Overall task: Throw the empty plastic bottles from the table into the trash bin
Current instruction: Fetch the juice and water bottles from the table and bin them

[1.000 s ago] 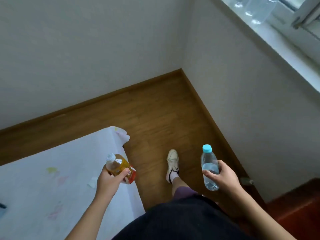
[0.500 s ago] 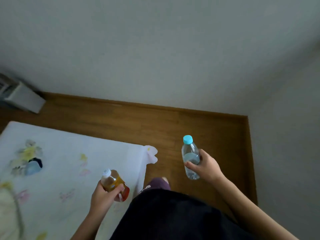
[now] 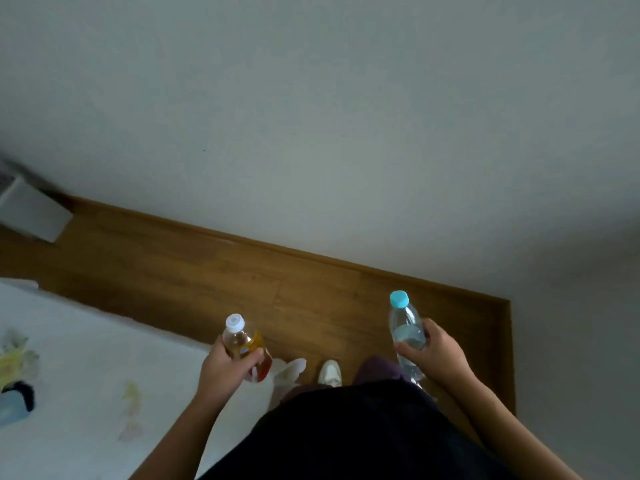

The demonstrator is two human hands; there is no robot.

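Lower centre of frame: left hand clamped around white-capped amber bottle; right hand clamped around blue-capped clear bottle.

View swung left along the wall, table now fills lower left, white shoe reappeared
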